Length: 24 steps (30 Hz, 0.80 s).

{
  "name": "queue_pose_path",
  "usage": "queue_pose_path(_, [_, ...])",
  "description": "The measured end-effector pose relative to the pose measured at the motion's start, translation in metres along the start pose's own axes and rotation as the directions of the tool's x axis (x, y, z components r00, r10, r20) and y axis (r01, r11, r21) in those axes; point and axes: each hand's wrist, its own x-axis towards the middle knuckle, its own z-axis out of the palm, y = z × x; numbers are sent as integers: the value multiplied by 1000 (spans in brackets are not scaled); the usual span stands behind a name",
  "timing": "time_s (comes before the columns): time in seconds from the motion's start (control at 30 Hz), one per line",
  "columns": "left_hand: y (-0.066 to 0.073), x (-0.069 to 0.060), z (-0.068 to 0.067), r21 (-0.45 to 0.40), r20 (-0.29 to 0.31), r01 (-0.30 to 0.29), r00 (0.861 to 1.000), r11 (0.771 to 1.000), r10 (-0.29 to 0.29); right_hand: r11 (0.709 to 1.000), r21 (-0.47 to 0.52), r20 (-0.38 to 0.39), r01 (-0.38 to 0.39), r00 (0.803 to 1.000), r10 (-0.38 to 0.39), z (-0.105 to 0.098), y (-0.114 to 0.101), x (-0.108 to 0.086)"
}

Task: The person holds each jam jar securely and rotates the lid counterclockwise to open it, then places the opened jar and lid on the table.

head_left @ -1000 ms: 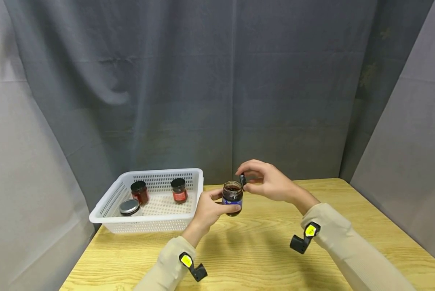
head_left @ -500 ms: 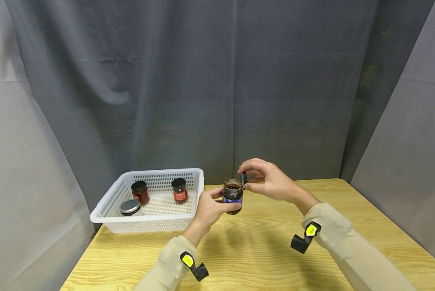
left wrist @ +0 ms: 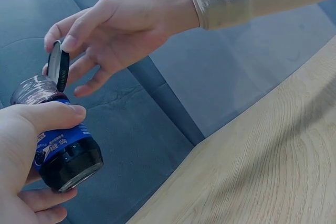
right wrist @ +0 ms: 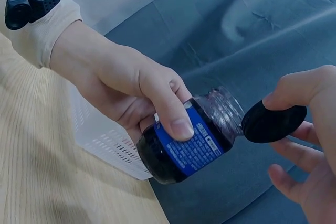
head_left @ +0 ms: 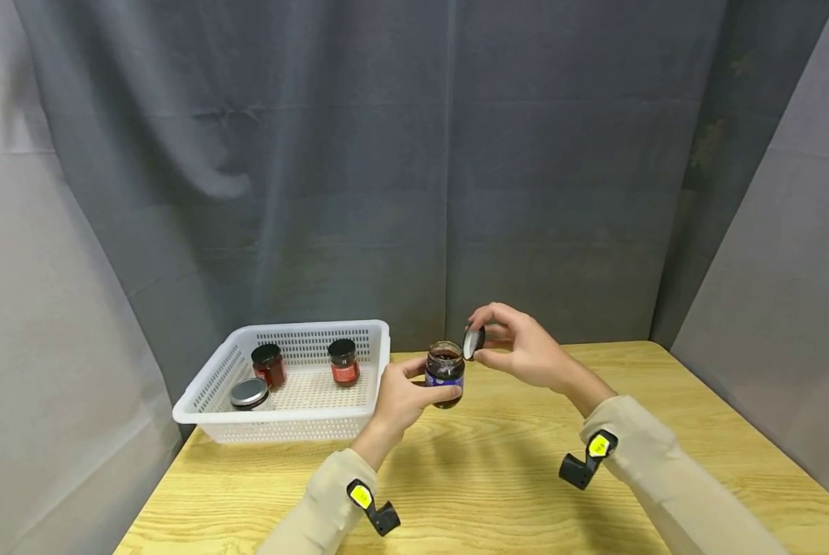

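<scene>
My left hand [head_left: 402, 395] grips a glass jar [head_left: 445, 366] with a blue label and dark contents, holding it above the table. The jar's mouth is uncovered. Just right of that mouth, my right hand [head_left: 521, 345] pinches a black lid [head_left: 474, 342] between thumb and fingers, tipped on edge so its pale inner side shows in the head view. In the right wrist view the lid [right wrist: 274, 123] turns its black top to the camera, close by the jar's glass neck [right wrist: 223, 109]. Whether lid and rim touch, I cannot tell.
A white plastic basket [head_left: 276, 417] stands at the left on the wooden table [head_left: 498, 478]. Inside are two black-lidded jars with red contents, one left [head_left: 269, 366] and one right [head_left: 344, 362], and a silver-lidded jar [head_left: 250, 394]. Grey curtains [head_left: 359, 193] enclose the back and sides.
The lid has moved slightly right, away from the jar's mouth, and turned so its pale inside faces the head camera. My left hand and the jar have hardly moved.
</scene>
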Motion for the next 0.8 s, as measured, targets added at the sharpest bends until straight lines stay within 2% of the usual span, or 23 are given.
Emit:
queue_pose_path(0.2, [-1,0,-2,-20,-6,0,1000,1000,0,1000,10,-2,-25,1000,25,-1,3,-3])
queue_pose_path(0.33, [-3,0,-3,-10,-30,0,1000,1000,0,1000,11,5,-27,1000,27,1,6,-3])
queue_pose_path(0.57, [0,0,1,-8,-61,6,998,1000,-7,1000,2,-26,-26,999,26,0,9,-9])
queue_pose_path(0.8, [-1,2,4,22,-83,-6,997,1000,8,998,-48,-76,-51,996,47,-6,15,-15])
